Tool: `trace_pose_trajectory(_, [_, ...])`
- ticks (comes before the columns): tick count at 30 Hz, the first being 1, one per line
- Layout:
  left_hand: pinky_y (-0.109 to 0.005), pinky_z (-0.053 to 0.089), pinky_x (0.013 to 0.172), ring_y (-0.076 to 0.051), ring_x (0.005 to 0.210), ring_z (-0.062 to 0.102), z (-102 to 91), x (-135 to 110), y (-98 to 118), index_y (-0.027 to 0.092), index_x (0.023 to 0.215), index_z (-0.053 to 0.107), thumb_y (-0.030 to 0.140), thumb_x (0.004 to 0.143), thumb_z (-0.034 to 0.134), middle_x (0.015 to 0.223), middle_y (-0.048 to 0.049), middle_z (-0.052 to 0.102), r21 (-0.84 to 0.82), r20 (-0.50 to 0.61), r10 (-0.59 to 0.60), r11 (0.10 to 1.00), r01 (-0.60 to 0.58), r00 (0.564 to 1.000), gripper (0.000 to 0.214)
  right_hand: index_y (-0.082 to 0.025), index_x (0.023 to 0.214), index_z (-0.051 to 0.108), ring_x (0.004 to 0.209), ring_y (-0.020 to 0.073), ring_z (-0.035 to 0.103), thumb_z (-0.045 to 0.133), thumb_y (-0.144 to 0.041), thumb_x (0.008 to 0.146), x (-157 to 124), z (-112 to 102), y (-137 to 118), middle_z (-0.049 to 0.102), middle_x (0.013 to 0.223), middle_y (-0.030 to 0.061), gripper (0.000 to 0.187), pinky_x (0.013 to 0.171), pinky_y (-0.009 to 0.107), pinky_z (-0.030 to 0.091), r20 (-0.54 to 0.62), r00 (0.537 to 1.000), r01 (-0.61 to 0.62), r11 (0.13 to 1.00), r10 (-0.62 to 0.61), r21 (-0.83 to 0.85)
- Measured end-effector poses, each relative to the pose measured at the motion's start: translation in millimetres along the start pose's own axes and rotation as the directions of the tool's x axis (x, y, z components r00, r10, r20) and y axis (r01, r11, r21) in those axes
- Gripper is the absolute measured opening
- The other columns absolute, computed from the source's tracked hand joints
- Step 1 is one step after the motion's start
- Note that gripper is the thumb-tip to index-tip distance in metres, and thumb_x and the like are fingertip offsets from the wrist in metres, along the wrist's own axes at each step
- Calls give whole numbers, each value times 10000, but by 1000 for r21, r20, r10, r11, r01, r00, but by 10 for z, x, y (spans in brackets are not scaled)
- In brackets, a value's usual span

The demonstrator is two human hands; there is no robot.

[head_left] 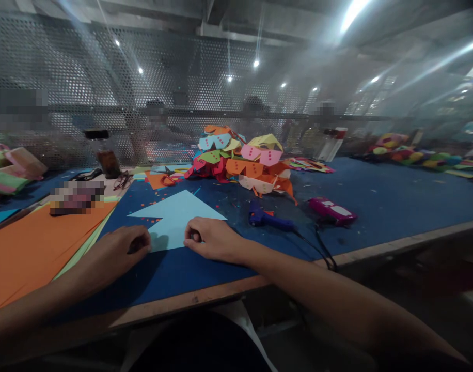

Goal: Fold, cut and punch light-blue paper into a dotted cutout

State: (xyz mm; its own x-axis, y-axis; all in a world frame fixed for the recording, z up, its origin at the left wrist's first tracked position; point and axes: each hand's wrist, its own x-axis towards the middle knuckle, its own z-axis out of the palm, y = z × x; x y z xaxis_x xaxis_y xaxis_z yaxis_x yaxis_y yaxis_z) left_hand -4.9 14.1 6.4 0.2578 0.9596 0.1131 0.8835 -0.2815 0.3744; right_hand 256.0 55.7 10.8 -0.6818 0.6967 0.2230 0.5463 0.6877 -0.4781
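A light blue paper (pixel 174 212) cut in a stepped, tree-like outline lies flat on the blue table. My right hand (pixel 213 238) rests over its lower right part, fingers curled in, covering some of the edge. Just left of the paper's lower end is my left hand (pixel 124 250), its fingers loosely closed. Nothing shows between the fingers of either hand; the undersides of both are hidden. Beyond the paper, a pile of colourful folded paper pieces (pixel 246 160) with red dots stands on the table. Small orange scraps are scattered near the paper's left edge.
Orange sheets (pixel 38 248) lie at the left, with a dark jar (pixel 108 157) behind them. Orange-handled scissors (pixel 169 179) rest near the pile. To the right are a blue glue gun (pixel 269 217) with a cord and a purple box (pixel 332 212). A mesh screen (pixel 116 98) stands behind.
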Motion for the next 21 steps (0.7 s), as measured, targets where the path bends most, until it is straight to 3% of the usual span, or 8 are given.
trace_pose_trajectory(10, [-338, 446, 698, -250, 799, 617, 12, -64, -220, 241, 834, 642, 450, 890, 534, 817, -48, 694, -29, -21, -3, 1000, 2, 1000, 242, -167, 887, 642, 710, 110, 534, 645, -214, 880, -4, 4, 17, 619, 825, -8, 47, 659, 229, 352, -8, 1000, 28, 1000, -28, 14])
trace_pose_trajectory(15, [-348, 472, 720, -262, 820, 635, 9, -107, -189, 249, 830, 667, 518, 880, 550, 831, -55, 717, -88, -79, -19, 996, 12, 997, 298, -172, 868, 638, 692, 103, 522, 649, -210, 872, -1, 11, 22, 610, 803, -17, 40, 645, 225, 336, -19, 1000, 21, 1000, -21, 11])
trace_pose_trajectory(21, [-350, 475, 731, -266, 828, 635, -42, -155, -87, 238, 826, 663, 487, 883, 555, 834, -49, 703, -94, -82, -16, 996, 8, 996, 277, -164, 872, 638, 700, 103, 522, 648, -199, 874, -2, 6, 6, 605, 809, -15, 36, 653, 224, 338, -19, 1000, 15, 1000, -15, 7])
